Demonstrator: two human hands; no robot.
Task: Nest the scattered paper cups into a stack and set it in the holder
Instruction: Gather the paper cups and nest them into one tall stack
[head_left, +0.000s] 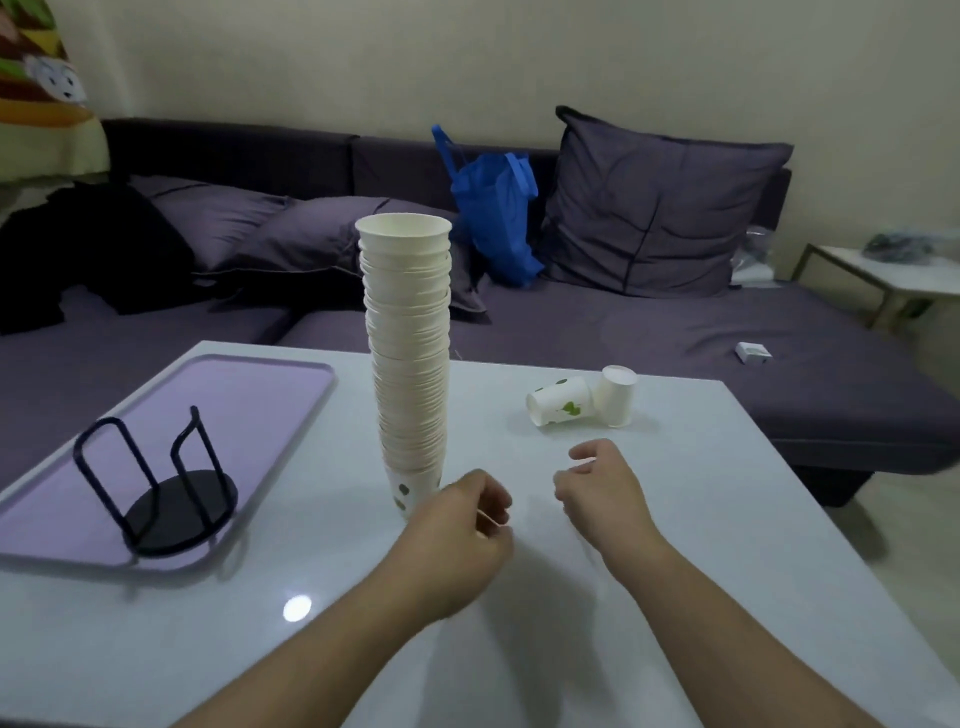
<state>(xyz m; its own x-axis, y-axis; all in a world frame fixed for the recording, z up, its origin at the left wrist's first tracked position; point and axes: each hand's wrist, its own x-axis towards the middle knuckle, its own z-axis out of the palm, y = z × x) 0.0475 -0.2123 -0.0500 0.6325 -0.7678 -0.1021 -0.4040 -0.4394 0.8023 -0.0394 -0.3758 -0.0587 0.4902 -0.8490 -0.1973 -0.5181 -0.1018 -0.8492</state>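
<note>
Two loose paper cups sat on the white table (675, 545) beyond and a little to the right of the hands: a tipped cup (560, 407) with its long axis running left-right, mouth leftward, touching an upside-down cup (618, 396). The right hand (602, 493), empty with loosely curled fingers, was plainly nearer them. The left hand (462, 540), half-closed on nothing, hovered by the foot of the tall stack (408, 353), upright at mid-table; the wire holder (156, 488) waited empty on the tray (291, 426), far left
</note>
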